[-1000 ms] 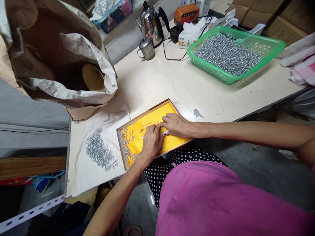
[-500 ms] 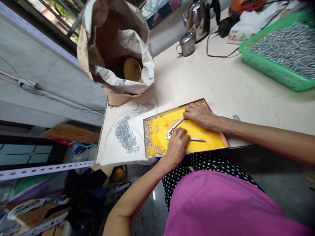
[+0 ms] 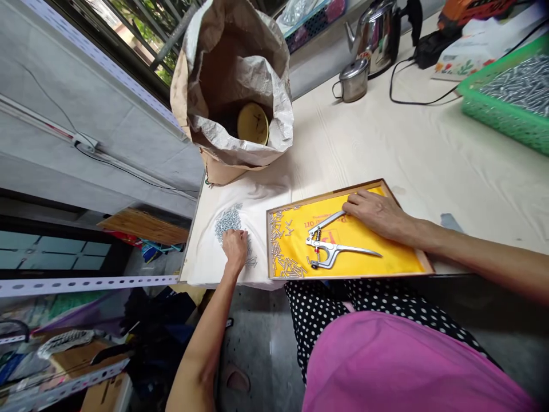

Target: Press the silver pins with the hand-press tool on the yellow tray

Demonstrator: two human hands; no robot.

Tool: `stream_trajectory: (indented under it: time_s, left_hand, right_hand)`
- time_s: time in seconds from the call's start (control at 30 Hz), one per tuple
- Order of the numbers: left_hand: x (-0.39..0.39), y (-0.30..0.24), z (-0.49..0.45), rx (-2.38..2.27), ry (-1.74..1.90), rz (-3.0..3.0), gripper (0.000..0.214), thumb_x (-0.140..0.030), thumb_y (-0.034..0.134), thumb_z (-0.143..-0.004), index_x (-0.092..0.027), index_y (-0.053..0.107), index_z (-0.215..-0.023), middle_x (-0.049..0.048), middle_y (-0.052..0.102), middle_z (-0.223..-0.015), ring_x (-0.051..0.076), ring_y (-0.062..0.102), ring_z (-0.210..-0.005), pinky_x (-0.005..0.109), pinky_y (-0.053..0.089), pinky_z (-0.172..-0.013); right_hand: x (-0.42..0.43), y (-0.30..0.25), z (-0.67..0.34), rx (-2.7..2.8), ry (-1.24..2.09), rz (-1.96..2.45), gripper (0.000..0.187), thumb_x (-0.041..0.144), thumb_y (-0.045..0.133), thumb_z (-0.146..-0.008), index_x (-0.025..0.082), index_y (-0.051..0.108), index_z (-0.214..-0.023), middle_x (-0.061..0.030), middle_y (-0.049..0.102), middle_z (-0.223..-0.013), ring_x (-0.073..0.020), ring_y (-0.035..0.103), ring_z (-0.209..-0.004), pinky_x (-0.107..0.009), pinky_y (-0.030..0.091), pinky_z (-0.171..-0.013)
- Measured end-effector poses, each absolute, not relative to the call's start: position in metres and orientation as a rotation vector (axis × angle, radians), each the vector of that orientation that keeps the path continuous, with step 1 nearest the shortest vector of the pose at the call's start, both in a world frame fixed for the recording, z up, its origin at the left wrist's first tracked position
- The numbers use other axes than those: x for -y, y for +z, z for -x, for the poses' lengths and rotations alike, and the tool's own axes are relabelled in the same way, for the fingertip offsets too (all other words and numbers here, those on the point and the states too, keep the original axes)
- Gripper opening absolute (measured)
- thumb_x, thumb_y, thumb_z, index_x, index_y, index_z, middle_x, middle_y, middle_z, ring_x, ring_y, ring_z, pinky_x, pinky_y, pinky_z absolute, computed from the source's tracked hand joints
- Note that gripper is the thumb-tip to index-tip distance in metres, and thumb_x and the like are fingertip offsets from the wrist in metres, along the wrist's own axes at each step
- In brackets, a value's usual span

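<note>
My left hand [image 3: 235,246] rests fingers-down on a pile of small silver metal pieces [image 3: 226,220] lying on a white cloth [image 3: 208,263] at the table's left end; the fingertips are bunched on the pieces. My right hand [image 3: 377,213] lies on the upper handle of silver hand pliers [image 3: 330,247], which lie open on the yellow lining of a shallow wooden tray [image 3: 343,191]. More small metal pieces [image 3: 281,252] are strewn along the tray's left side.
A big brown paper sack [image 3: 234,86] holding a yellow cup stands behind the cloth. A steel kettle [image 3: 380,31], a small lidded mug [image 3: 354,80], a black cable and a green basket of metal pieces [image 3: 510,94] sit farther back. The table edge is near my lap.
My left hand left the pliers and moved left from the tray to the pile on the cloth. The pliers now lie open on the tray. My view swung left.
</note>
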State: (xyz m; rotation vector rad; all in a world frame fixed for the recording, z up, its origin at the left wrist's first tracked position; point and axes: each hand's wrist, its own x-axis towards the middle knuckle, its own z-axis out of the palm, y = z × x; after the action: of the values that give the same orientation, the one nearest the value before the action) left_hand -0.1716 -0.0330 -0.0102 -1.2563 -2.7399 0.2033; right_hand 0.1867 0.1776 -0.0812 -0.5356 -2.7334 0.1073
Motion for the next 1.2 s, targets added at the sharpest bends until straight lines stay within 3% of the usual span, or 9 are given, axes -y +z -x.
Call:
stream_trajectory:
  time_s: [0.27, 0.43, 0.6, 0.73, 0.83, 0.97, 1.2]
  left_hand:
    - [0.004, -0.01, 0.181, 2.726, 0.196, 1.285, 0.033, -0.018, 0.045, -0.091, -0.009, 0.077, -0.093, 0.0225, 0.07, -0.108, 0.038, 0.058, -0.113, 0.043, 0.046, -0.09]
    - [0.008, 0.006, 0.14, 2.793, -0.299, 1.434, 0.017, -0.022, 0.056, -0.084, -0.015, 0.071, -0.088, 0.0095, 0.074, -0.088, 0.025, 0.067, -0.085, 0.035, 0.049, -0.082]
    - [0.019, 0.015, 0.064, 2.877, -0.627, 1.692, 0.008, -0.026, 0.064, -0.081, -0.019, 0.067, -0.079, 0.0006, 0.069, -0.073, 0.017, 0.064, -0.066, 0.026, 0.048, -0.065]
    - [0.022, 0.013, 0.028, 2.706, -0.705, 2.179, 0.015, -0.023, 0.059, -0.09, -0.019, 0.071, -0.097, 0.003, 0.07, -0.085, 0.016, 0.066, -0.075, 0.027, 0.051, -0.071]
    - [0.021, 0.011, 0.019, 2.524, -0.584, 2.527, 0.024, -0.022, 0.051, -0.097, -0.02, 0.073, -0.108, 0.0069, 0.069, -0.097, 0.019, 0.067, -0.091, 0.029, 0.053, -0.082]
    - [0.015, 0.011, 0.017, 2.416, -0.217, 2.768, 0.028, -0.017, 0.047, -0.1, -0.02, 0.073, -0.11, 0.0085, 0.067, -0.104, 0.019, 0.066, -0.095, 0.029, 0.053, -0.086]
    - [0.014, 0.023, 0.022, 2.315, 0.522, 2.492, 0.027, -0.006, 0.049, -0.093, -0.019, 0.07, -0.104, 0.0115, 0.067, -0.105, 0.026, 0.065, -0.103, 0.035, 0.053, -0.085]
  right_hand:
    - [-0.176, -0.07, -0.184, 2.777, 0.044, 0.567, 0.022, 0.015, 0.042, -0.099, 0.018, 0.062, -0.092, -0.0098, 0.061, -0.092, -0.0236, 0.047, -0.089, -0.033, 0.033, -0.071]
    - [-0.161, -0.051, -0.188, 2.738, 0.056, 0.668, 0.022, 0.019, 0.043, -0.1, 0.017, 0.065, -0.094, -0.0125, 0.064, -0.103, -0.0249, 0.049, -0.095, -0.035, 0.033, -0.076]
    - [-0.125, -0.035, -0.2, 2.838, 0.386, 0.494, 0.022, 0.036, 0.058, -0.1, 0.017, 0.063, -0.089, -0.008, 0.064, -0.09, -0.0209, 0.054, -0.084, -0.034, 0.034, -0.075]
    - [-0.108, -0.043, -0.202, 2.912, 0.504, 0.495, 0.015, 0.03, 0.059, -0.099, 0.017, 0.062, -0.093, -0.007, 0.065, -0.092, -0.0179, 0.054, -0.078, -0.032, 0.032, -0.068]
    - [-0.109, -0.049, -0.202, 2.919, 0.524, 0.545, 0.015, 0.02, 0.049, -0.101, 0.017, 0.06, -0.092, -0.0056, 0.064, -0.088, -0.0158, 0.05, -0.071, -0.031, 0.028, -0.062]
    - [-0.117, -0.043, -0.213, 2.873, 0.387, 0.495, 0.021, 0.011, 0.042, -0.101, 0.018, 0.058, -0.089, -0.0056, 0.064, -0.086, -0.0166, 0.05, -0.073, -0.032, 0.029, -0.062]
    - [-0.115, -0.037, -0.234, 2.882, 0.212, 0.448, 0.019, 0.006, 0.045, -0.096, 0.019, 0.057, -0.09, -0.0049, 0.064, -0.085, -0.0176, 0.051, -0.075, -0.033, 0.029, -0.061]
